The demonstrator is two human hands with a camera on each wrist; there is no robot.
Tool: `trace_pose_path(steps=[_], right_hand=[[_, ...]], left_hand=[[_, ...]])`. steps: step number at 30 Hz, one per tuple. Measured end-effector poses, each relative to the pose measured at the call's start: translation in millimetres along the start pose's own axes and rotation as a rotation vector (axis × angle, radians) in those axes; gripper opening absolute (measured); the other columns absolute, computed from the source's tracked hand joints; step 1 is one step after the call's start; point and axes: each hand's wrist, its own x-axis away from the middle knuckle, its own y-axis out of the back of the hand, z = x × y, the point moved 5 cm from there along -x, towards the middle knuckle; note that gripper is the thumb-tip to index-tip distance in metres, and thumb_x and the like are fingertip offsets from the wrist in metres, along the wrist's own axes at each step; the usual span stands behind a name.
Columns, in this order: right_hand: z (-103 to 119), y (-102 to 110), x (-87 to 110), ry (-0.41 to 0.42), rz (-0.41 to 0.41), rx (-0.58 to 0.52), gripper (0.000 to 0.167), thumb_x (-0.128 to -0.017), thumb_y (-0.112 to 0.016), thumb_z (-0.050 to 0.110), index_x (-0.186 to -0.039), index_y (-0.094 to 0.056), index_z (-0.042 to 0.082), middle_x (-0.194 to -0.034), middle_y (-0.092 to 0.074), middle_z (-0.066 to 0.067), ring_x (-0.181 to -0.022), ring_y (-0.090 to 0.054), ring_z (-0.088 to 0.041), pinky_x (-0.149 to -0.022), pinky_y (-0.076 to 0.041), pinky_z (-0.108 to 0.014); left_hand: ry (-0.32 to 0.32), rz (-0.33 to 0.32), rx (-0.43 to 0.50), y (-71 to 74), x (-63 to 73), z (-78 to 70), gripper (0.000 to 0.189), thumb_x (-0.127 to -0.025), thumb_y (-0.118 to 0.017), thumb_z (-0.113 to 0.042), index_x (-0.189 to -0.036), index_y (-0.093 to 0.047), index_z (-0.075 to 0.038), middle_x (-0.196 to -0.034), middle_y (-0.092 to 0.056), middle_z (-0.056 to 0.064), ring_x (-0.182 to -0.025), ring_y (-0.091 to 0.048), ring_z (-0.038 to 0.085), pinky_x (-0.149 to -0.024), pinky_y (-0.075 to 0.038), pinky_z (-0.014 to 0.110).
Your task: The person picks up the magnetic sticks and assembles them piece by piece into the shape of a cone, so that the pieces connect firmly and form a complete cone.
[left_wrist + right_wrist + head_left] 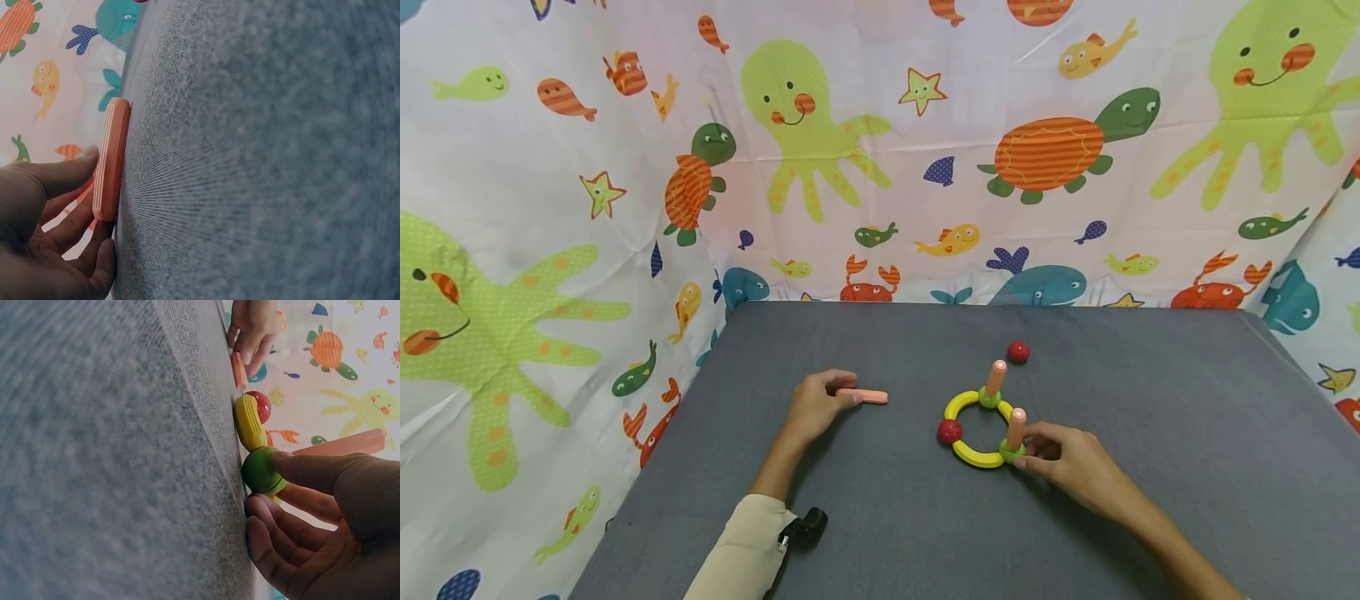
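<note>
Near the left part of the table, my left hand [817, 408] pinches one end of a ridged peach-coloured stick [872, 396] between thumb and fingers. The stick [112, 159] lies flat along the cloth. My right hand [1070, 460] holds a green ball connector [262, 470] on the near right side of a toy ring. Curved yellow pieces [976, 456], a red ball [950, 431] and another green connector [989, 398] make up the rest of that ring. A peach stick [1017, 427] stands up from the held connector, and a second upright stick [996, 377] rises from the farther one.
A loose red ball [1018, 352] lies behind the ring. Dark grey cloth covers the table [887, 517]. A curtain [850, 167] printed with sea animals hangs along the back and sides. A black wrist camera [805, 528] sits at the left sleeve.
</note>
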Motion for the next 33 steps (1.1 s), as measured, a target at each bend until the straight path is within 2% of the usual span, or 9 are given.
trace_pose_path(steps=[10,16,20,24,33], right_hand=[[-1.9,-1.0,0.2,-0.019,0.003,0.006,0.034,-0.092,-0.085,0.027,-0.12,-0.076,0.01,-0.093,-0.072,0.002,-0.085,-0.067,-0.014,-0.067,-0.053,-0.025],[-1.7,-1.4,-0.2,-0.012,0.002,0.008,0.032,-0.092,-0.085,0.026,-0.119,-0.076,0.011,-0.092,-0.072,0.003,-0.085,-0.067,-0.014,-0.067,-0.053,-0.025],[-2.0,-1.3,-0.4,-0.011,0.003,0.006,0.032,-0.092,-0.085,0.025,-0.119,-0.076,0.011,-0.093,-0.072,0.002,-0.085,-0.067,-0.014,-0.067,-0.053,-0.025],[-2.1,-1.1,-0.6,-0.01,0.002,0.001,0.031,-0.092,-0.085,0.024,-0.119,-0.076,0.011,-0.093,-0.072,0.002,-0.085,-0.067,-0.015,-0.066,-0.053,-0.025],[-1.9,-1.1,-1.0,-0.013,0.003,0.011,0.034,-0.092,-0.085,0.025,-0.12,-0.076,0.01,-0.094,-0.073,0.003,-0.086,-0.067,-0.014,-0.068,-0.054,-0.025]], left_hand=[[0.001,0.027,-0.071,-3.1,1.3,-3.0,0.031,-0.091,-0.083,-0.005,-0.122,-0.078,-0.005,-0.118,-0.076,0.011,-0.101,-0.067,0.025,-0.089,-0.055,0.044],[-0.023,-0.001,-0.097,-3.6,0.4,-5.0,0.03,-0.089,-0.086,-0.007,-0.118,-0.08,-0.009,-0.106,-0.079,0.005,-0.091,-0.069,0.018,-0.082,-0.055,0.038],[-0.057,-0.023,-0.079,-5.4,0.2,-12.9,0.034,-0.086,-0.088,-0.007,-0.119,-0.08,-0.01,-0.105,-0.08,0.004,-0.09,-0.073,0.018,-0.082,-0.058,0.039],[-0.065,-0.032,-0.046,-8.3,2.0,-23.7,0.038,-0.085,-0.089,-0.006,-0.121,-0.079,-0.011,-0.105,-0.079,0.004,-0.09,-0.076,0.02,-0.084,-0.061,0.042],[-0.136,0.015,-0.039,-28.3,9.5,-49.7,0.034,-0.088,-0.087,-0.01,-0.121,-0.078,-0.007,-0.109,-0.078,0.006,-0.093,-0.076,0.019,-0.084,-0.061,0.037]])
